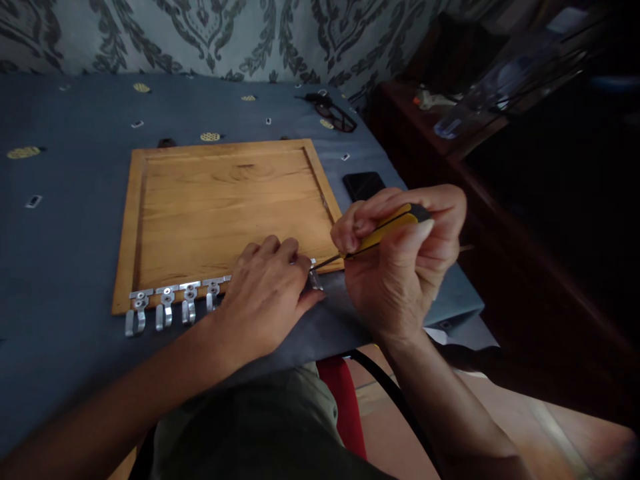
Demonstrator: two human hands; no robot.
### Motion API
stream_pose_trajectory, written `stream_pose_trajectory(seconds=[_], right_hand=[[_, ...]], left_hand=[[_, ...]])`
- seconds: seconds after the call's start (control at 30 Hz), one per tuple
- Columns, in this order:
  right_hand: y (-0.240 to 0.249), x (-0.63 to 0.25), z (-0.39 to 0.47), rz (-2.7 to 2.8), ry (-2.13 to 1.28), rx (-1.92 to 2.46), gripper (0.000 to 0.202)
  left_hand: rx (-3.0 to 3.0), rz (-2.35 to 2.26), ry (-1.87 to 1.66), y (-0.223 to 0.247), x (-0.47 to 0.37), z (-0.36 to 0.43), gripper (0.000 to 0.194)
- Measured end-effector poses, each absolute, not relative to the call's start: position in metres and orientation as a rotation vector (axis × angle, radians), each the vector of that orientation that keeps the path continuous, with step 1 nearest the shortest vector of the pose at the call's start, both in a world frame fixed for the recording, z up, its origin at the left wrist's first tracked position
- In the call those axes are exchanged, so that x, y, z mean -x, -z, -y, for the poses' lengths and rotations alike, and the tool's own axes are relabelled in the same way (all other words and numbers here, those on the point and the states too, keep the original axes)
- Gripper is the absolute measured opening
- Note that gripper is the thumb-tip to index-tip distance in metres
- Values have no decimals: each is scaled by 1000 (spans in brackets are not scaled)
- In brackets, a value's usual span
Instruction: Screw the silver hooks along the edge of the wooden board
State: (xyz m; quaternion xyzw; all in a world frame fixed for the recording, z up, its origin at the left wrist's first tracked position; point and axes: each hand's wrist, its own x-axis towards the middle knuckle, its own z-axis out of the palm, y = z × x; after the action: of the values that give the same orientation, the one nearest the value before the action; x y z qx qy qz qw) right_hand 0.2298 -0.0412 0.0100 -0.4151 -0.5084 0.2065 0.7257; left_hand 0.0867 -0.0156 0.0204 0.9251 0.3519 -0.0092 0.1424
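A framed wooden board (225,207) lies on the blue-grey tablecloth. Along its near edge runs a row of silver metal hooks, several of them in plain sight left of my hand, such as one metal hook (167,308). My left hand (265,293) rests over that edge, with thumb and forefinger closed about the rightmost hook (315,279); the middle of the row is hidden under it. My right hand (405,260) is wrapped round the yellow and black handle of a screwdriver (383,232). Its thin shaft slants down left, the tip at the rightmost hook.
A black phone (364,185) lies right of the board, and dark-framed glasses (337,117) sit farther back. Patterned fabric (200,40) closes off the far side. At right stands dark wooden furniture (415,133) with a clear plastic bottle (460,117).
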Motion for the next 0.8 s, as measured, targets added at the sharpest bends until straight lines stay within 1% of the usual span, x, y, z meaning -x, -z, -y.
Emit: stream_pose_trajectory(seconds=[0.13,0.33,0.4,0.47,0.5,0.6,0.63,0.73,0.8], right_hand=[[-14,-227,42,1109,-493,833,31],[-23,-227,41,990,-362,781,26],[-19,-230,44,1030,-365,808,24],[-13,-234,51,1109,-383,848,24],[-11,-235,54,1145,-396,857,24],[-10,-237,65,1270,-362,851,30],[-13,-237,68,1319,-344,844,30],[-21,-237,74,1440,-326,833,28],[-24,-239,75,1487,-329,845,29]], left_hand=[[-2660,-1015,38,-21,-86,16,39],[-2570,-1022,11,-26,-85,17,38],[-2519,-1034,-57,-28,-84,17,42],[-2496,-1006,-229,-30,-83,18,47],[-2498,-963,-336,-31,-82,19,45],[-2536,-799,-586,-32,-80,21,17],[-2545,-765,-635,-32,-78,21,16],[-2519,-735,-717,-36,-73,17,23],[-2539,-781,-690,-42,-67,10,25]])
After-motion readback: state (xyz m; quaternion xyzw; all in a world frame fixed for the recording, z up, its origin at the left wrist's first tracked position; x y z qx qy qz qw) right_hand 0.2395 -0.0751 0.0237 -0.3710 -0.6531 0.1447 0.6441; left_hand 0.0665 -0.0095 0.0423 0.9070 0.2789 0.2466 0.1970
